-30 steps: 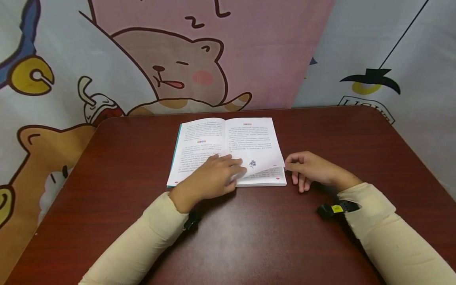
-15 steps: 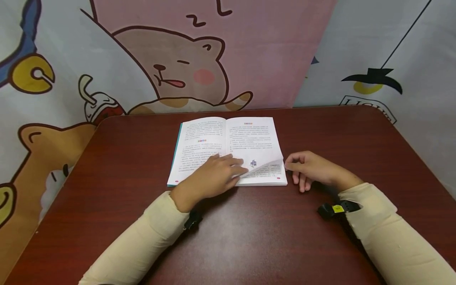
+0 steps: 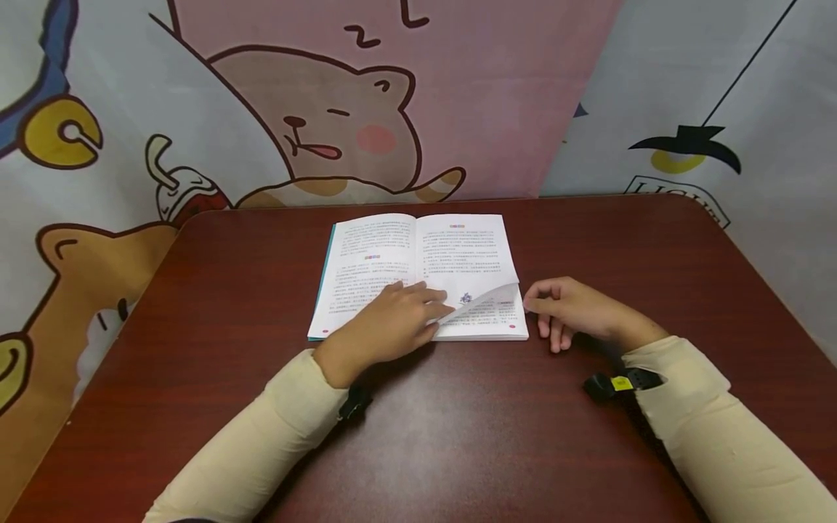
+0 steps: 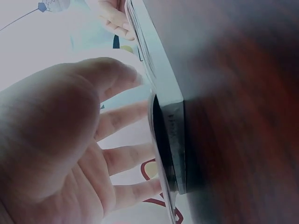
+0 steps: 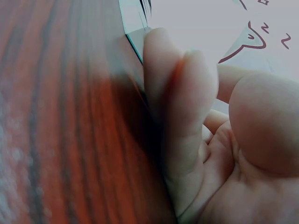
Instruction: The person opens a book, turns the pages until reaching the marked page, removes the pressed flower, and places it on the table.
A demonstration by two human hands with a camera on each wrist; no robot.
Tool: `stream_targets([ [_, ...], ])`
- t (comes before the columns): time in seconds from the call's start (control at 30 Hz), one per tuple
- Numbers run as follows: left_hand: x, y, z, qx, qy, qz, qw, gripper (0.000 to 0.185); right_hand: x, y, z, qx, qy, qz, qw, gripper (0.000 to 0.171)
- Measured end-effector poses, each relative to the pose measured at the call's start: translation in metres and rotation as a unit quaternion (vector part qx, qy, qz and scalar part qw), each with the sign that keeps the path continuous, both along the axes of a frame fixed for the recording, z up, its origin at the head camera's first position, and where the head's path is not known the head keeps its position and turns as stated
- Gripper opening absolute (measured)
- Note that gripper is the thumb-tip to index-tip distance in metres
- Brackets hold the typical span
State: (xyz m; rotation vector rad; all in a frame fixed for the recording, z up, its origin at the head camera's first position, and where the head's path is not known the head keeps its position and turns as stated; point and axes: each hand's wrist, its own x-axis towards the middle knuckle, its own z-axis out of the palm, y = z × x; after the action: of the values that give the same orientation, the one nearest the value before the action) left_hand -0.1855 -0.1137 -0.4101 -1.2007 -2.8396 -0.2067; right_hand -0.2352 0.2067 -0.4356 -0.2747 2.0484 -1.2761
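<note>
Your left hand [image 3: 392, 319] lies flat on the open book [image 3: 418, 272] mid-worktop [image 3: 196, 290], fingers under the lifted page corner [image 3: 490, 296]. Right hand [image 3: 569, 309] rests loosely curled beside it, empty. Slide gently so the paper doesn't crease.

The person wears a long-sleeved top in a pale cream colour; both sleeves are smooth, a little loose, and reach down to the wrists. The left hand [image 3: 386, 328] and the right hand [image 3: 575, 311] are bare. At each wrist there is a small black device on a strap. The one on the right wrist has a small yellow label.
</note>
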Motion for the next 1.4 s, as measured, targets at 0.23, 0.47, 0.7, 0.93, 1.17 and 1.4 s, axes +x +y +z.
stream_targets([
  [0.23,0.0006,0.0000,0.0013,-0.005,-0.016,0.017,0.9997,0.039,0.0001,-0.0001,-0.0004,0.000,0.002,-0.002,1.000,0.029],
  [0.47,0.0008,-0.0014,0.0008,0.020,0.008,0.018,0.9996,0.073,-0.0001,0.0000,-0.0007,0.000,0.003,-0.004,1.000,0.028],
  [0.7,0.0021,-0.0014,0.0013,0.032,0.011,0.020,0.9992,0.084,0.0004,0.0001,-0.0002,-0.001,0.000,-0.006,1.000,0.028],
  [0.93,0.0018,-0.0022,0.0015,0.015,0.016,0.024,0.9995,0.065,0.0000,0.0003,-0.0010,0.001,0.002,-0.004,1.000,0.029],
  [1.17,0.0015,-0.0025,0.0018,-0.001,0.026,0.030,0.9992,0.059,0.0004,0.0004,-0.0016,-0.002,0.001,0.002,1.000,0.029],
  [1.4,0.0008,-0.0024,0.0028,-0.028,0.046,0.024,0.9982,0.069,0.0009,-0.0002,-0.0008,-0.002,0.004,-0.001,1.000,0.029],
])
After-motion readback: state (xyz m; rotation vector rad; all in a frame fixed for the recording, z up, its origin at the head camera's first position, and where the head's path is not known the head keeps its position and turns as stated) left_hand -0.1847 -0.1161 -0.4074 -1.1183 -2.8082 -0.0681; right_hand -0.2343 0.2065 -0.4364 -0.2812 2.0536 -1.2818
